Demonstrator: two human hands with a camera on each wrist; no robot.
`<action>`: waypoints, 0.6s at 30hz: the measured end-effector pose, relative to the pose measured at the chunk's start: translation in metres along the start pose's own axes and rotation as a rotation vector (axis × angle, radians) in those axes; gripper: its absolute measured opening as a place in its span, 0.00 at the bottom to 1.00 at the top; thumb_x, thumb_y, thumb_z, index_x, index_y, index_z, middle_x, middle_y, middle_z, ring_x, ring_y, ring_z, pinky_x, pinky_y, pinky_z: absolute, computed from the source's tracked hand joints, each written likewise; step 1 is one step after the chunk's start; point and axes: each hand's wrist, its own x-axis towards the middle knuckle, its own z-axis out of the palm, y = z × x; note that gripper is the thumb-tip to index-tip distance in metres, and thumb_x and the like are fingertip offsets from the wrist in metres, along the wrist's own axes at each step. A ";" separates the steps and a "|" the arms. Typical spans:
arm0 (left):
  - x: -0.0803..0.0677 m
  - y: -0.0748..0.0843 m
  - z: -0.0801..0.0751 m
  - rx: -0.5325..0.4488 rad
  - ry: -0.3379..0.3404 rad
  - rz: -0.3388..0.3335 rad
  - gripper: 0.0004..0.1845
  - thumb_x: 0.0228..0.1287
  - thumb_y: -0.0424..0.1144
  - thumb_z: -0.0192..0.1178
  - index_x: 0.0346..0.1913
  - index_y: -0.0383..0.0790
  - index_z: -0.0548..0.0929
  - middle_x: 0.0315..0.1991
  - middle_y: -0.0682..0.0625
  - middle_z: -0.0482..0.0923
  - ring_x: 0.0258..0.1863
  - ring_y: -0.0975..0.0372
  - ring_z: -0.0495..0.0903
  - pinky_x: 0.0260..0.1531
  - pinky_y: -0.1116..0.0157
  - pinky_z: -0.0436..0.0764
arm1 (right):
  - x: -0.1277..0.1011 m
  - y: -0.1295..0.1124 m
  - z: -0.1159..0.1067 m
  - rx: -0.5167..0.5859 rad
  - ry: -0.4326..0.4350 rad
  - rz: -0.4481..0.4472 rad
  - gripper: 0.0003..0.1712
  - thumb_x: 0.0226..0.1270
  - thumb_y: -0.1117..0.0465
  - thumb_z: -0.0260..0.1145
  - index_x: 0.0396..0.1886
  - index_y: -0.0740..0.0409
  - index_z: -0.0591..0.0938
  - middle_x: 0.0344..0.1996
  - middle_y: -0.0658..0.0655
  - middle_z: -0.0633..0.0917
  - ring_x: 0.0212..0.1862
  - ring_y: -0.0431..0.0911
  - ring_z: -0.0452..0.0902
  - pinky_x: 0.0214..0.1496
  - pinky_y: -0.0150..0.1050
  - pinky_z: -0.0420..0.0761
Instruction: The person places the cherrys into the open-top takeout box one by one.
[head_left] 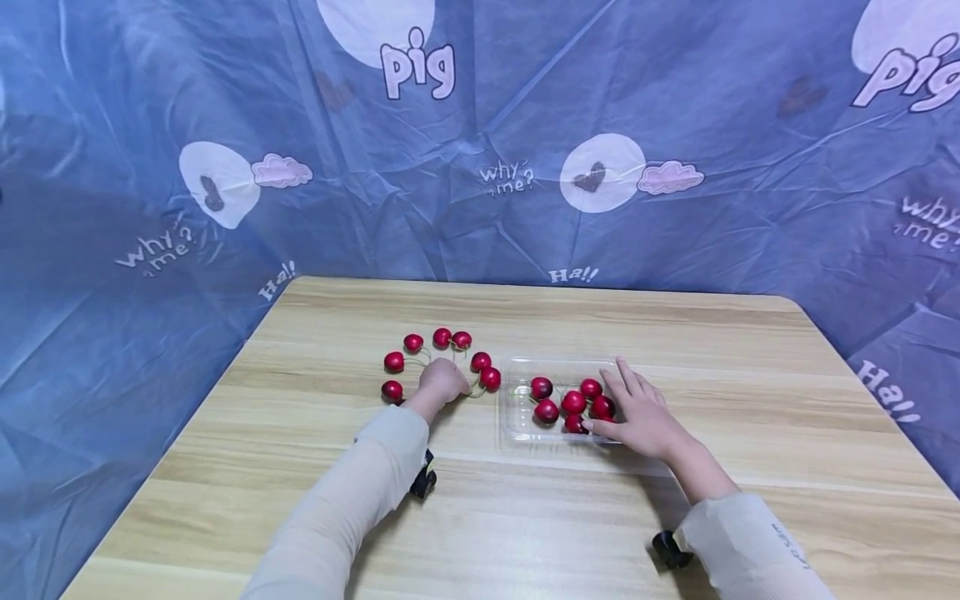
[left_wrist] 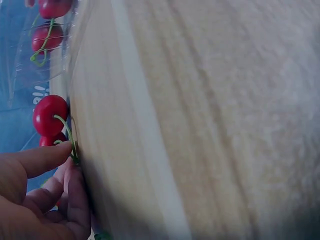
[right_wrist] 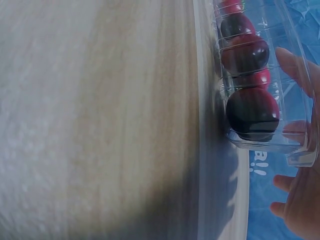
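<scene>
Several loose red cherries (head_left: 442,337) with green stems lie in an arc on the wooden table (head_left: 315,500). My left hand (head_left: 450,385) sits inside that arc with its fingers curled. In the left wrist view the left hand (left_wrist: 70,160) pinches the green stem (left_wrist: 67,132) of the cherry (left_wrist: 49,115) nearest the tray. A clear plastic tray (head_left: 517,375) to the right holds several cherries (head_left: 573,402). My right hand (head_left: 637,412) rests on the tray's right side with straight fingers, its thumb by the front edge. In the right wrist view the cherries (right_wrist: 252,112) show through the tray wall (right_wrist: 295,150).
A blue printed sheet (head_left: 525,167) hangs behind and beside the table. The table's far edge (head_left: 525,287) runs just beyond the cherries. Bare wood lies in front of both forearms and to the right of the tray.
</scene>
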 end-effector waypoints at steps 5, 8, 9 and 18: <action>0.063 -0.047 0.051 0.041 0.009 0.016 0.15 0.21 0.58 0.68 0.14 0.57 0.78 0.17 0.61 0.74 0.18 0.60 0.71 0.18 0.64 0.71 | 0.001 0.000 -0.001 0.001 -0.004 0.000 0.51 0.48 0.35 0.58 0.63 0.64 0.55 0.64 0.68 0.44 0.60 0.67 0.41 0.56 0.65 0.44; 0.052 -0.043 0.044 -0.005 -0.005 0.031 0.15 0.22 0.59 0.68 0.15 0.58 0.79 0.18 0.62 0.75 0.19 0.62 0.72 0.20 0.65 0.71 | 0.001 -0.001 -0.001 0.000 -0.003 0.000 0.52 0.48 0.35 0.58 0.63 0.64 0.55 0.64 0.68 0.45 0.60 0.67 0.41 0.56 0.65 0.44; 0.041 -0.035 0.034 -0.034 -0.016 0.034 0.14 0.23 0.58 0.69 0.17 0.57 0.79 0.18 0.62 0.75 0.20 0.62 0.72 0.20 0.65 0.72 | 0.002 -0.001 -0.001 0.000 -0.003 0.000 0.52 0.48 0.35 0.58 0.63 0.64 0.55 0.64 0.68 0.45 0.60 0.67 0.41 0.56 0.65 0.44; -0.172 0.129 -0.142 -0.491 -0.129 -0.122 0.04 0.50 0.27 0.59 0.27 0.29 0.75 0.26 0.43 0.75 0.22 0.60 0.76 0.27 0.67 0.80 | 0.001 0.000 0.000 0.003 -0.005 -0.007 0.51 0.49 0.36 0.58 0.63 0.64 0.55 0.63 0.68 0.45 0.60 0.67 0.42 0.56 0.65 0.44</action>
